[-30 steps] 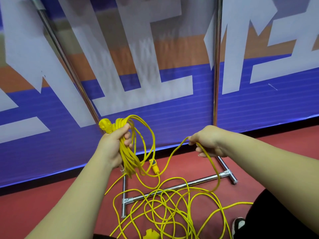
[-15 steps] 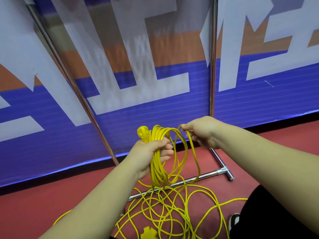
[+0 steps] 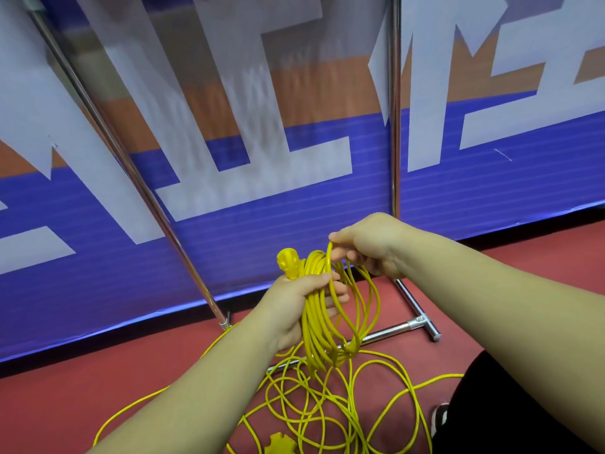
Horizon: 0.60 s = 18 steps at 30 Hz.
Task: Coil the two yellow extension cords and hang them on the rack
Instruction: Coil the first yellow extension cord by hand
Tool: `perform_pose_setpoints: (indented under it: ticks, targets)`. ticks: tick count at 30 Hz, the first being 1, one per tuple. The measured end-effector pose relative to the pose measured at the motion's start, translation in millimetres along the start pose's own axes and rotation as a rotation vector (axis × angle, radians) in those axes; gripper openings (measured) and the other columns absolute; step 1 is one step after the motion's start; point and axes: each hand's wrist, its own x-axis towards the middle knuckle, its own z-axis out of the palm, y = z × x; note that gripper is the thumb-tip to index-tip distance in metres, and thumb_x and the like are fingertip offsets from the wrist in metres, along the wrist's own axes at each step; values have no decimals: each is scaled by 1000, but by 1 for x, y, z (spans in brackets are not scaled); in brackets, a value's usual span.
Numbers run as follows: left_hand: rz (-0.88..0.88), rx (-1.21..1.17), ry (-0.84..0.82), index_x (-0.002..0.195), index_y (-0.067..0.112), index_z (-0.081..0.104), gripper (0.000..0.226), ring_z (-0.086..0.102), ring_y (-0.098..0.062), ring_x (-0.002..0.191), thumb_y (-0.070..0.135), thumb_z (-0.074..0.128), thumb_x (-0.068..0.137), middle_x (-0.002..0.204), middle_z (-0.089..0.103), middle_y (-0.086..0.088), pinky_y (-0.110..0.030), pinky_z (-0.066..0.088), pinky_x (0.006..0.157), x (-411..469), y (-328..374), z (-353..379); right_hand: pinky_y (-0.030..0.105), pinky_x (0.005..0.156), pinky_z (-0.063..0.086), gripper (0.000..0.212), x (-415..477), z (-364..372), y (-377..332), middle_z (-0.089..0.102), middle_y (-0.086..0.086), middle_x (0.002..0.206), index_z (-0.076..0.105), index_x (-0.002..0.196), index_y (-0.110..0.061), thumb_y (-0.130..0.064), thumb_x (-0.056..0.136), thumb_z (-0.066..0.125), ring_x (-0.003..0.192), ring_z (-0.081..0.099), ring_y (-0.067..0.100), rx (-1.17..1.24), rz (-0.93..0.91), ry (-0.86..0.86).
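Left hand (image 3: 301, 306) has its fingers clenched round a bundle of coiled yellow cord (image 3: 322, 326), with the plug (image 3: 288, 262) poking up just above the thumb. Right hand (image 3: 370, 247) is right beside it, pinching one loop of that same cord at the top of the bundle, and the loops hang down below both hands. The loose cord (image 3: 327, 404) lies in a messy tangle on the red floor (image 3: 82, 388), some of it across the base bar of the rack (image 3: 386, 332) – can't tell if the tangle is one cord or two. A yellow socket end (image 3: 280, 445) sits at the bottom edge. The rack's chrome uprights stand in front of a blue-and-white banner (image 3: 262, 224) – a shoe (image 3: 440, 417) peeks in at lower right
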Motion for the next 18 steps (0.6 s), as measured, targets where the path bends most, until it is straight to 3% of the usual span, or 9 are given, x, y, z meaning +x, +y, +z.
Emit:
perform_pose_setpoints:
  ticks: [4, 9, 13, 18]
  targets:
    - [48, -66, 61, 94, 2, 69, 16, 69, -20, 63, 11, 57, 97, 70, 67, -9, -38, 61, 67, 3, 14, -9, 22, 44, 31, 29, -5, -8, 5, 73, 3, 74, 75, 85, -8, -34, 93, 68, 48, 48, 9, -116, -146, 8]
    - [168, -166, 107, 92, 5, 68, 11, 63, -15, 55, 14, 61, 90, 66, 63, -4, -32, 60, 59, 1, 39, -25, 20, 54, 42, 18, -13, 5, 22, 73, 3, 79, 74, 89, -8, -25, 90, 72, 64, 59, 12, -231, -299, -196]
    - [234, -278, 104, 85, 9, 65, 11, 60, -11, 55, 14, 59, 93, 65, 60, 0, -30, 58, 60, -1, 57, -35, 13, 59, 46, 15, -10, 30, 33, 68, -7, 73, 76, 100, -12, -21, 88, 76, 67, 60, 5, -313, -367, -294]
    - [311, -428, 132, 77, 10, 61, 25, 61, -9, 56, 14, 53, 100, 64, 59, 1, -26, 59, 62, -10, 71, -46, 30, 79, 53, 25, -1, 54, 43, 75, 6, 92, 71, 101, -15, -28, 82, 82, 77, 60, 8, -365, -392, -317]
